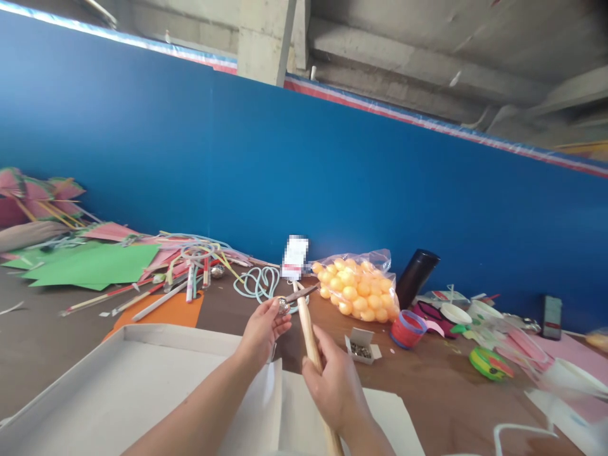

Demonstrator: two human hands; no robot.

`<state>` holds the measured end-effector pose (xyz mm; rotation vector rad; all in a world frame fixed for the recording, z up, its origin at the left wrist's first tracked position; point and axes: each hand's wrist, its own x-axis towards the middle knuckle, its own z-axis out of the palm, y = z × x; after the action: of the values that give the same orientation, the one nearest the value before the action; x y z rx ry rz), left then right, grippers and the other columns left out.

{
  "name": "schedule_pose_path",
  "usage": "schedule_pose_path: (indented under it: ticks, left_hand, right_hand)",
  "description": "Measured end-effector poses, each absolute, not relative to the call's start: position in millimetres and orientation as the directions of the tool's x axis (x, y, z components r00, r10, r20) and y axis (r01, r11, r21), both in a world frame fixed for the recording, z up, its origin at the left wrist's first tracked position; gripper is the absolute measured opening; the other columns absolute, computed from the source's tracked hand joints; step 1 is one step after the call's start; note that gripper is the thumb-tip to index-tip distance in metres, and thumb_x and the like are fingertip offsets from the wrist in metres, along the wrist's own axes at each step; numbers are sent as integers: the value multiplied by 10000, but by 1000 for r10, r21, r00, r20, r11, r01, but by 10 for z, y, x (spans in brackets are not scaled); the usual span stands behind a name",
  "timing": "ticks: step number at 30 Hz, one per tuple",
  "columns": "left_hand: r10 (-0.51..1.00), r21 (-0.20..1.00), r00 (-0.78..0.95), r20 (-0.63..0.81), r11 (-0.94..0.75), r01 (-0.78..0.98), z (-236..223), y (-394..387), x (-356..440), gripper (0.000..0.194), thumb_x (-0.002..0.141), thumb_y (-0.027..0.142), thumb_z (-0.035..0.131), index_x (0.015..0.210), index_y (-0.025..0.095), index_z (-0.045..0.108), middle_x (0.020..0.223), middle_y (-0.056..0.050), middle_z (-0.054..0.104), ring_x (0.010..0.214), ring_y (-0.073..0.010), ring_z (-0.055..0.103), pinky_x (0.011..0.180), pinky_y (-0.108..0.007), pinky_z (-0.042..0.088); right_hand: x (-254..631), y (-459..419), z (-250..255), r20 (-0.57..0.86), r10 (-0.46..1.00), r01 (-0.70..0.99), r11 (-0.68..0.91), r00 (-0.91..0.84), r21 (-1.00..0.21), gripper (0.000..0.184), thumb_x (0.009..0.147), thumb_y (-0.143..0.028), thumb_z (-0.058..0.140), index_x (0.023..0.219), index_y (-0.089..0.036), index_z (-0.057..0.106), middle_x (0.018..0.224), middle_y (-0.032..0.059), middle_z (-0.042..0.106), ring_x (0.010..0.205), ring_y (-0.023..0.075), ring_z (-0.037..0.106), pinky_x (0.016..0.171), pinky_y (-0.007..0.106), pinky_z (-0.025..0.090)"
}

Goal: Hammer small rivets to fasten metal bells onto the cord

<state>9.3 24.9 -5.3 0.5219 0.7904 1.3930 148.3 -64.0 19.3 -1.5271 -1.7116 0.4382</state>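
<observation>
My right hand [327, 373] is wrapped round the pale wooden handle of a hammer [310, 335]. Its dark metal head reaches across just above my left hand [265, 329]. Between the thumb and fingers of that left hand is a small shiny silver ball [284, 306], close to the hammer head; whether they touch I cannot tell. A coil of pale blue cord [259, 283] lies just beyond my left hand. To the right of my right hand stands a small open box [358, 347] of little metal pieces.
A shallow white cardboard tray [128, 373] lies in front of me. Behind my hands sit a clear bag of orange balls [356, 288], a black bottle [417, 277] and a red cup [407, 329]. Green paper [95, 265] and sticks lie left; a tape measure [491, 364] and phone [551, 316] right.
</observation>
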Motion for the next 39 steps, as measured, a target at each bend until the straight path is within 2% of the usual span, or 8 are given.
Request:
schedule_pose_path:
  ticks: [11,17,23,28,34,39]
  left_hand:
    - [989,739,39,-142,132,-661,-84,261,93,118,824,211,535,911,136,562,720,-52,631,560,-94,612,515,-201,508]
    - [985,724,-16,-170,114,-681,-79,246,88,116,825,232,535,893,139,550,725,-57,640,559,-95,613,517,-204,511]
    - [983,722,-4,-183,132,-679,-85,247,86,100,819,227,543,873,142,541,746,-63,646,550,-93,617,503,-198,504]
    - [980,720,-30,-198,125,-683,-67,251,95,102,808,224,562,874,150,536,732,-47,642,542,-92,618,488,-192,497]
    - [975,727,-26,-221,147,-671,-34,233,97,82,821,202,541,875,144,520,745,-62,646,542,-88,617,492,-193,498]
    - [975,722,-41,-217,132,-679,-42,236,98,102,810,225,560,863,148,519,736,-52,639,525,-86,610,471,-187,489]
  right_hand:
    - [1480,-623,194,323,946,636,227,38,-738,533,714,-148,498,1241,-225,500,989,32,678,863,204,633,740,270,496]
    - [1496,-625,209,350,933,604,233,82,-762,502,754,-181,485,1255,-214,475,1000,31,666,837,192,633,738,269,499]
    - [1474,-637,190,314,949,662,226,14,-715,522,726,-152,505,1243,-226,498,968,35,686,872,215,638,791,292,488]
    - [1485,-650,206,342,939,666,226,45,-711,511,763,-184,480,1273,-218,456,1046,39,658,910,211,624,781,286,495]
    - [1472,-634,166,334,942,751,243,-32,-614,559,740,-146,479,1285,-262,438,1106,15,642,942,210,619,842,312,472]
    - [1479,-623,129,391,920,758,237,26,-608,547,765,-174,475,1305,-228,407,1146,35,622,986,207,602,839,294,479]
